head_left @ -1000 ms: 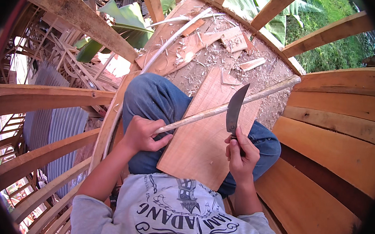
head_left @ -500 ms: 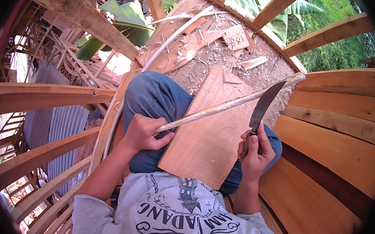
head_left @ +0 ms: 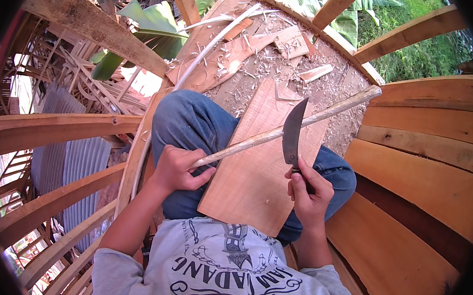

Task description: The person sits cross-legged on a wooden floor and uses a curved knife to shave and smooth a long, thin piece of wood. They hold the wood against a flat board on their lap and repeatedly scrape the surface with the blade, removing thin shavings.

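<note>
My left hand (head_left: 181,168) is closed around the near end of a pale, peeled wooden stick (head_left: 339,107). The stick slants up to the right over my lap, its far end beyond my right knee. A knife (head_left: 295,133) with a dark curved blade is in my right hand (head_left: 310,189), the fingers wrapped on its handle. The blade points upward and crosses the stick near its middle; I cannot tell whether they touch. Across my legs lies a flat wooden board (head_left: 261,184), below the stick.
Wood shavings and offcuts (head_left: 292,42) litter the floor ahead. A long thin pale strip (head_left: 215,46) lies at the far left. Slatted wooden rails (head_left: 62,125) stand at left, and planks (head_left: 414,176) line the right side. Banana leaves (head_left: 154,30) and grass show beyond.
My right hand has moved the knife left along the stick, from near its far end to about its middle. The left hand keeps its hold; the view has shifted slightly.
</note>
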### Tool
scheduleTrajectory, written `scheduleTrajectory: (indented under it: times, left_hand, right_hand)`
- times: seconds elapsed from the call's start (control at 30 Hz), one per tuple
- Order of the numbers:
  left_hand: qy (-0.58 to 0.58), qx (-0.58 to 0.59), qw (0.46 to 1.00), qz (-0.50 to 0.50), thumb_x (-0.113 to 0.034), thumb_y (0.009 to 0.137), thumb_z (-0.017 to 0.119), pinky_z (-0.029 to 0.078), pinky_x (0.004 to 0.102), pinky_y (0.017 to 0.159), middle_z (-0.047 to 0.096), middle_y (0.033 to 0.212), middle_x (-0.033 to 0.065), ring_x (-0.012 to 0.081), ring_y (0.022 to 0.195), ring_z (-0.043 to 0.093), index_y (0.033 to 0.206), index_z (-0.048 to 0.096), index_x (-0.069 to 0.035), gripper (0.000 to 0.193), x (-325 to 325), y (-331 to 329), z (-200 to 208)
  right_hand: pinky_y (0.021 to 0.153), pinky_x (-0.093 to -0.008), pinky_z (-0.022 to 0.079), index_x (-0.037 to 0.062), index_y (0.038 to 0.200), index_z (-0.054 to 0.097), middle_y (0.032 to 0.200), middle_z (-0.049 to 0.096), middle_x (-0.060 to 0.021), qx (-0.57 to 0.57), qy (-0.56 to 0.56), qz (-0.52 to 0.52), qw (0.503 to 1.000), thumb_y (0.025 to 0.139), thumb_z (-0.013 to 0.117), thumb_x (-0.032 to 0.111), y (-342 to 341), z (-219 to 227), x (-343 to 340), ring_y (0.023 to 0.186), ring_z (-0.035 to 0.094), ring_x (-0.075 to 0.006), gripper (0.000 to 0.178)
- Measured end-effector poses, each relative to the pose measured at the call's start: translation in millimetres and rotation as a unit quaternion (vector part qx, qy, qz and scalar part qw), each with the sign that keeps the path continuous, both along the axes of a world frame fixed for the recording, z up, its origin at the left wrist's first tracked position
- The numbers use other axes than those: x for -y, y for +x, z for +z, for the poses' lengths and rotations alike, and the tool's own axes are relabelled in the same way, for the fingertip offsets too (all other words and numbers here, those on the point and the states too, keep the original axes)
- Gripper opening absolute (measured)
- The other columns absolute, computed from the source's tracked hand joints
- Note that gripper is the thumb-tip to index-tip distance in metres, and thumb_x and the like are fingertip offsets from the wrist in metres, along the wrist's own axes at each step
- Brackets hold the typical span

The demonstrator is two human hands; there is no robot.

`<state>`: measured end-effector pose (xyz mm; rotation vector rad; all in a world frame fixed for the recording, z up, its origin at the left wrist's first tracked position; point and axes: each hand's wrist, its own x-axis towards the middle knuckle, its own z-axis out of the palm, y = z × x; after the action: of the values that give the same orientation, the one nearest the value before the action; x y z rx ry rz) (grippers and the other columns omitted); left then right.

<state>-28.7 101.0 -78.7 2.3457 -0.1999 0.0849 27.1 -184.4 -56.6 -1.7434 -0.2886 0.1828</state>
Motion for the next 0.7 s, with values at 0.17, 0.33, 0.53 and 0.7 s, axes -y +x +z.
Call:
scheduleTrajectory:
  times: [0.17, 0.33, 0.53, 0.7]
  left_hand:
    - [0.019, 0.007, 1.000, 0.004, -0.024, 0.070, 0.074, 0.038, 0.0311, 0.039, 0.043, 0.044, -0.0002, 0.0185, 0.039, 0.052, 0.060, 0.052, -0.011, 0.027, 1.4, 2.4, -0.7]
    - [0.012, 0.001, 1.000, -0.003, -0.025, 0.069, 0.075, 0.038, 0.0310, 0.039, 0.044, 0.044, -0.0004, 0.0187, 0.039, 0.052, 0.060, 0.052, -0.012, 0.028, 1.0, 1.6, 0.3]
    - [0.003, 0.004, 1.000, 0.001, -0.025, 0.069, 0.075, 0.038, 0.0310, 0.039, 0.043, 0.044, -0.0003, 0.0188, 0.039, 0.052, 0.060, 0.052, -0.011, 0.028, 1.4, 1.9, -0.2]
    - [0.006, -0.003, 1.000, -0.001, -0.025, 0.069, 0.075, 0.038, 0.0310, 0.039, 0.043, 0.044, -0.0003, 0.0188, 0.038, 0.052, 0.060, 0.051, -0.011, 0.030, 0.8, 4.1, 1.1]
  right_hand:
    - [0.045, -0.0198, 0.041, -0.0033, 0.124, 0.056, 0.081, 0.064, -0.0106, -0.029, 0.059, -0.054, 0.996, 0.088, 0.054, -0.008, 2.3, 0.2, -1.7, 0.052, 0.052, -0.0067, 0.036]
    - [0.043, -0.0194, 0.039, -0.0025, 0.126, 0.054, 0.083, 0.063, -0.0113, 0.070, -0.005, 0.046, 0.996, 0.091, 0.051, -0.004, 6.9, -11.4, 8.8, 0.051, 0.051, -0.0080, 0.035]
    - [0.045, -0.0204, 0.042, -0.0026, 0.123, 0.057, 0.080, 0.064, -0.0112, -0.042, 0.115, -0.107, 0.987, 0.088, 0.052, -0.008, -3.1, -6.4, -6.0, 0.052, 0.052, -0.0079, 0.036]
    - [0.042, -0.0201, 0.040, -0.0008, 0.126, 0.055, 0.081, 0.063, -0.0130, 0.046, 0.013, 0.014, 0.999, 0.092, 0.051, -0.003, -2.5, -18.8, -2.1, 0.051, 0.053, -0.0096, 0.035]
